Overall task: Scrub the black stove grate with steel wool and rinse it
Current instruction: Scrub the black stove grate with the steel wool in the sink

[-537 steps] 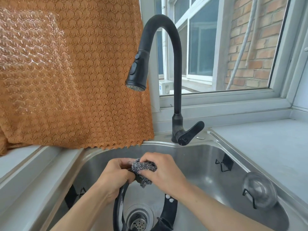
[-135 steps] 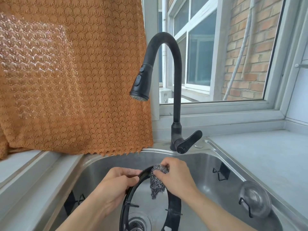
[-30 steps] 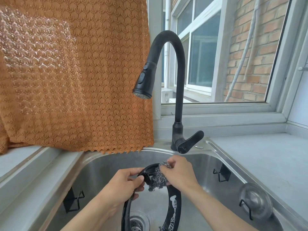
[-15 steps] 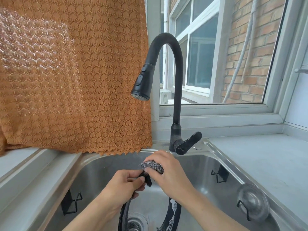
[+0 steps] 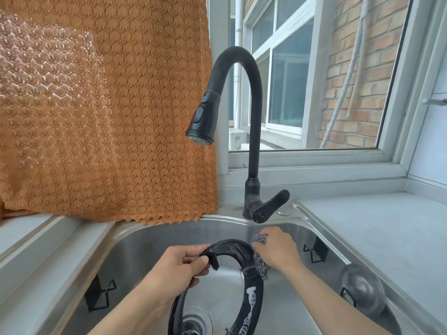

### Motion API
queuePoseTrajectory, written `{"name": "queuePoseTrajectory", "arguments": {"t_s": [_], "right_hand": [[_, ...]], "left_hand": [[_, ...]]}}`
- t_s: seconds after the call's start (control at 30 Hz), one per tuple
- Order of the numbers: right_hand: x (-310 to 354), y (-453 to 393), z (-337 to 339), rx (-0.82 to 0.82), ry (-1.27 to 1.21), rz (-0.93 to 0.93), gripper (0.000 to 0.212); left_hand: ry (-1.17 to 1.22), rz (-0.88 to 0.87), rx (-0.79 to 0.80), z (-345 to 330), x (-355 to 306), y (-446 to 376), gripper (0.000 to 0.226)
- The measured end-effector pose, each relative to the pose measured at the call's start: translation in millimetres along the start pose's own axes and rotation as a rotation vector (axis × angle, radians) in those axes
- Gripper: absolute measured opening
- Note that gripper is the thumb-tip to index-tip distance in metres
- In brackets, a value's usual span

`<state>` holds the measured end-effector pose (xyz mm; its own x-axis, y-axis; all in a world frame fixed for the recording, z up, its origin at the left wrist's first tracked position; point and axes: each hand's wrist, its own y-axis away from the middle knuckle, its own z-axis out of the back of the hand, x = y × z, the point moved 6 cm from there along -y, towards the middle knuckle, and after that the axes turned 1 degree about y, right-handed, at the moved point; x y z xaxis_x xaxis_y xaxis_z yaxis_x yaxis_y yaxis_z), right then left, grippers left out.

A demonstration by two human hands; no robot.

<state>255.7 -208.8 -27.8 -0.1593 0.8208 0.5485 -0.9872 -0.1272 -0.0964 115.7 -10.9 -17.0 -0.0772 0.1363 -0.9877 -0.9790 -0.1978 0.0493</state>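
The black ring-shaped stove grate stands upright inside the steel sink, with soap foam on its right side. My left hand grips its upper left arc beside one prong. My right hand holds a grey wad of steel wool pressed against the grate's upper right arc. The lower part of the ring runs out of the frame.
A black gooseneck faucet rises behind the sink, no water running, its lever pointing right. An orange lace curtain hangs at left. Black hooks and a clear suction cup sit on the sink's right wall. Grey counter lies right.
My right hand slid the steel wool from the top of the grate round to its upper right side. The top arc is now uncovered. My left hand keeps its grip.
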Motion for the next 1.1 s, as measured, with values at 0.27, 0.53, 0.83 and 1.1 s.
{"name": "queuePoseTrajectory", "arguments": {"t_s": [0.27,0.53,0.83,1.1], "right_hand": [[-2,-1,-8,0.090,0.042,-0.058,0.016],[50,30,4,-0.035,-0.376,0.230,0.037],[72,53,0,-0.060,-0.489,0.416,0.021],[69,47,-17,0.110,-0.447,0.380,0.024]], "left_hand": [[0.012,0.001,-0.002,3,2,-1,0.042],[0.000,0.025,-0.015,4,5,-6,0.030],[0.035,0.044,-0.093,12,14,-16,0.019],[0.029,0.047,-0.109,16,20,-18,0.024]]}}
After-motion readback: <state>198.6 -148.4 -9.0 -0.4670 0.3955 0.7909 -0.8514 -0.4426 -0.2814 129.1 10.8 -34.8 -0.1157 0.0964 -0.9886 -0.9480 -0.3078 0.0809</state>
